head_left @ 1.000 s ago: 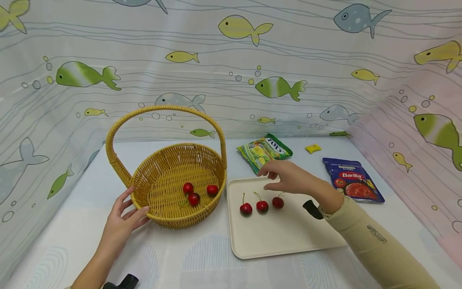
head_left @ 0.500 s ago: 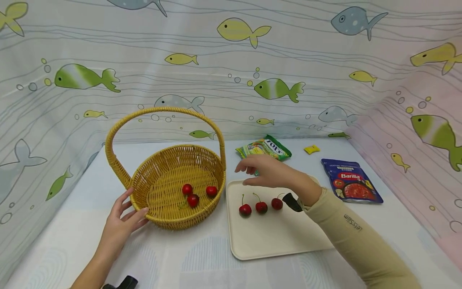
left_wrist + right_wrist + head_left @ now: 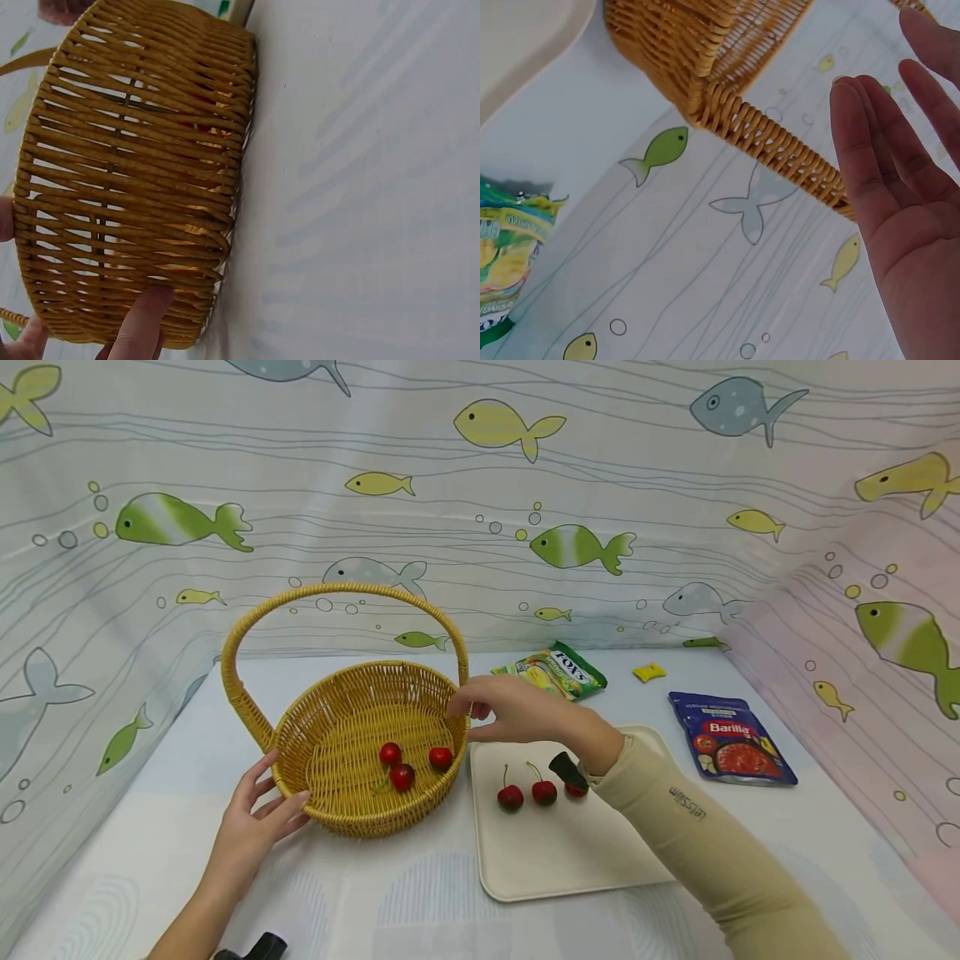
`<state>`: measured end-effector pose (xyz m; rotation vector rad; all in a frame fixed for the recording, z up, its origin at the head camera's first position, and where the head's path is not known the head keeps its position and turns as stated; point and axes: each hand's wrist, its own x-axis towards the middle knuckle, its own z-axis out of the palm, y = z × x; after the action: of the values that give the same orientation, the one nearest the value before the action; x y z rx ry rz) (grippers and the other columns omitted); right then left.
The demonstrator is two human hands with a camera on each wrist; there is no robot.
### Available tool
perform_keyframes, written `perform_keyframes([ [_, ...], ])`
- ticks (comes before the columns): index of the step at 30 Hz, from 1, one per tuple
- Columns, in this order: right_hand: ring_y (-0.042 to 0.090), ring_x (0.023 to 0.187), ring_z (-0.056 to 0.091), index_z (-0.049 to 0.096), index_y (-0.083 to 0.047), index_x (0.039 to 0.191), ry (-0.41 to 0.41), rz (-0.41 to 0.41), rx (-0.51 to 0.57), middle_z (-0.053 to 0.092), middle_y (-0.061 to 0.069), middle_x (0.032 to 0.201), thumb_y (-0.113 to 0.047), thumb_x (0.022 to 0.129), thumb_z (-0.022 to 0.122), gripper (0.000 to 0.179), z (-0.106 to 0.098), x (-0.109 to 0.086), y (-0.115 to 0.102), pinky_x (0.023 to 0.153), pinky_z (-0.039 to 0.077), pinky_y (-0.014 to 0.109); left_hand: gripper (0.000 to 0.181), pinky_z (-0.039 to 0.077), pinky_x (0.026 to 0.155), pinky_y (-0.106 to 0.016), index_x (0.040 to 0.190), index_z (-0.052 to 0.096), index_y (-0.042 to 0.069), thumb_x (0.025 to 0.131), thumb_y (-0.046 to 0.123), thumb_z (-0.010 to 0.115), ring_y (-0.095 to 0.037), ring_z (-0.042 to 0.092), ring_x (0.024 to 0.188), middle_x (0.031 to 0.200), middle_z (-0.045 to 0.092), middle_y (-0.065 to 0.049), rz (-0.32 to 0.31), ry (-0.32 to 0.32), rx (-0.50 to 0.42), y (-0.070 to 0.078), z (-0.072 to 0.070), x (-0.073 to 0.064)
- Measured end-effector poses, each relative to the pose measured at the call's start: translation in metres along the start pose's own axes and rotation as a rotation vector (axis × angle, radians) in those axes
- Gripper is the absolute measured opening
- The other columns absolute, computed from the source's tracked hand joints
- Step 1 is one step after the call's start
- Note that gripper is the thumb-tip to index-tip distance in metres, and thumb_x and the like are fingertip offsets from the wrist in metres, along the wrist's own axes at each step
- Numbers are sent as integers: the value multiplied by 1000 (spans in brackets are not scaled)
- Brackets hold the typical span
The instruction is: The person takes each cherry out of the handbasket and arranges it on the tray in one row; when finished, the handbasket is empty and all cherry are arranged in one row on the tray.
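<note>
A yellow wicker basket (image 3: 375,817) with a tall hoop handle (image 3: 345,589) stands left of centre, with three red cherries (image 3: 402,777) inside. My left hand (image 3: 251,822) holds its near left side, thumb and fingers spread along the rim and wall; in the left wrist view a fingertip (image 3: 142,322) presses the weave. At the basket's right side, near the handle's foot, my right hand (image 3: 510,706) hovers with loosely bent fingers and nothing in them. Three stemmed cherries (image 3: 511,798) lie on a cream tray (image 3: 570,860); the rightmost is partly hidden by the black wrist mount.
Behind the tray lies a green FOX'S candy bag (image 3: 566,672), partly covered by my right hand. A small yellow wrapped candy (image 3: 649,672) and a blue Barilla pouch (image 3: 735,739) lie to the right. A fish-patterned curtain (image 3: 480,543) encloses the table.
My right hand has moved left from above the back of the tray to the basket's right rim. The left hand, basket and cherries stay in place.
</note>
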<state>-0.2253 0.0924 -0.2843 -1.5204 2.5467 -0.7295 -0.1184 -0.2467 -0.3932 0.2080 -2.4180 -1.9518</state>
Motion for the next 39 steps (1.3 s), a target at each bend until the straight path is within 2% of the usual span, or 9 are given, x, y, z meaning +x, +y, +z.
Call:
perform_keyframes([
  [7,19,80,50,64,-7,106,-26,-28,26,56,-1,89,-8,82,71,24,7,19,1,73,49,22,81,54,74,-24,150,9,20,90,19,63,9,49,93,143,15,-28,0,-3,-10,1,0,0],
  [11,17,81,51,64,-7,107,-51,-27,29,58,-1,93,-8,83,70,25,11,30,0,72,48,22,81,54,74,-25,151,9,20,90,20,63,7,48,94,143,15,-28,-6,2,2,1,0,0],
  [17,16,87,55,63,-7,108,-89,-22,46,60,0,98,-9,84,70,25,15,45,-2,75,46,17,81,54,74,-24,151,9,20,91,19,63,8,48,93,142,16,-28,3,2,10,1,1,1],
  [24,15,88,57,63,-6,109,-130,-39,67,61,3,100,-9,84,69,26,24,66,0,77,47,19,80,54,74,-25,151,9,21,91,19,63,8,48,93,143,15,-27,-9,-1,-8,0,0,0],
  [30,15,89,58,62,-9,111,-166,-14,77,60,3,100,-10,85,69,27,31,84,3,76,46,17,81,54,74,-25,151,9,21,91,20,63,7,48,94,143,14,-28,-3,-7,-2,-1,0,1],
  [39,12,91,57,63,-13,110,-214,76,110,60,0,101,-10,84,70,27,42,109,6,77,46,17,81,54,74,-24,151,8,21,90,20,63,7,47,94,143,15,-28,-5,-2,10,1,0,0],
])
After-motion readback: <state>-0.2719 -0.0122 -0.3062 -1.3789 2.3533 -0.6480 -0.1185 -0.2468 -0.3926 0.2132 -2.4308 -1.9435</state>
